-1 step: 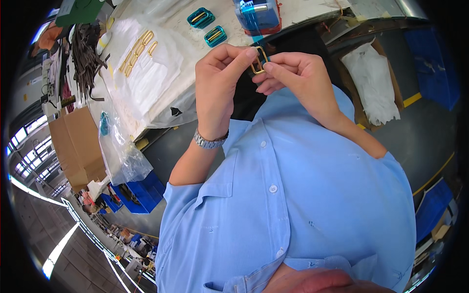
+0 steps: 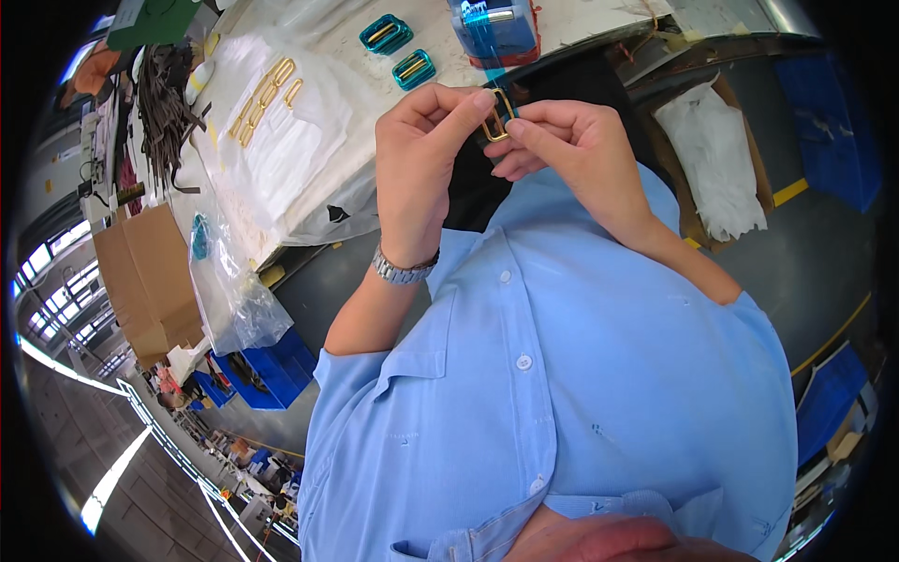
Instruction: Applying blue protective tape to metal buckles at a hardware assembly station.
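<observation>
A gold rectangular buckle point(image 2: 496, 116) is held up between my two hands just off the worktable's near edge. My left hand point(image 2: 421, 155) pinches its upper left side between thumb and fingers. The thumb and fingers of my right hand point(image 2: 585, 155) close on its lower right side. Translucent blue film shows beside the buckle near my right fingertips; how much of the frame it covers is hard to tell. Just beyond stands a tape dispenser point(image 2: 513, 42) with blue film hanging off its front. Two buckles wrapped in blue film, one farther point(image 2: 386, 35) and one nearer point(image 2: 413, 69), lie left of it.
Several bare gold buckles point(image 2: 262, 101) lie on a white sheet point(image 2: 304, 155) on the worktable at left. A bundle of dark strips point(image 2: 167, 112) is beyond them. Cardboard point(image 2: 148, 286), a clear plastic bag point(image 2: 245, 304) and blue bins point(image 2: 281, 375) are lower left. A box with a white liner point(image 2: 716, 159) stands right.
</observation>
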A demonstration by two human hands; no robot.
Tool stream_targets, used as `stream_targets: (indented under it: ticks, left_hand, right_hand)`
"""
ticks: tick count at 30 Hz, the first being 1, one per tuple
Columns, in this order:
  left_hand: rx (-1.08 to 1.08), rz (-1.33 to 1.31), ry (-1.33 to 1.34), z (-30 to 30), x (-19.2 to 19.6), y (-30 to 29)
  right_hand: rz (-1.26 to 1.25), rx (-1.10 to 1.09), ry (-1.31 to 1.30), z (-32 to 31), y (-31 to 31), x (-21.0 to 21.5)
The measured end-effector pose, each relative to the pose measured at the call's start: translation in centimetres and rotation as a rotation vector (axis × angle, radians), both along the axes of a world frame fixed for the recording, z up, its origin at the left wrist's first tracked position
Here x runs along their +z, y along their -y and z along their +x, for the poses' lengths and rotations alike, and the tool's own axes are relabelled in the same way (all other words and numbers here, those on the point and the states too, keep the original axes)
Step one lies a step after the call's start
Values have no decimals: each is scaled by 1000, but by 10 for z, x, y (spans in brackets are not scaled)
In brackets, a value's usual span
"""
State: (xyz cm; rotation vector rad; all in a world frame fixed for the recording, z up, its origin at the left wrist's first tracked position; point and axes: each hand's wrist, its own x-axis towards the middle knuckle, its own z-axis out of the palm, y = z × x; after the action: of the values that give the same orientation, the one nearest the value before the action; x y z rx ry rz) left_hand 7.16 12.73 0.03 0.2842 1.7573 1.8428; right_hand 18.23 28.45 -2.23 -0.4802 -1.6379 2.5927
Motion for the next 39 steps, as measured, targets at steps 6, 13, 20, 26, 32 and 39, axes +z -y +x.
stream_targets:
  ticks: [6,13,20,26,32,39]
  left_hand:
    - [24,-1,-76,0,-2,-5]
    - [34,-36,-194,0,-7,-12]
    - [66,-92,-252,3,-8,-20]
    - [23,-98,-242,2,-13,-19]
    - [-21,-149,-436,6,-13,-9]
    - [-69,-62,-145,-1,-14,4]
  right_hand:
    - [94,-19,-49,1,6,-5]
    - [177,-25,-57,1,7,-7]
    - [263,-16,-48,-7,6,-4]
    - [216,-17,-47,-7,1,-10]
    - [140,-23,-41,-3,-3,-10]
    - [16,35,-22,2,-4,0]
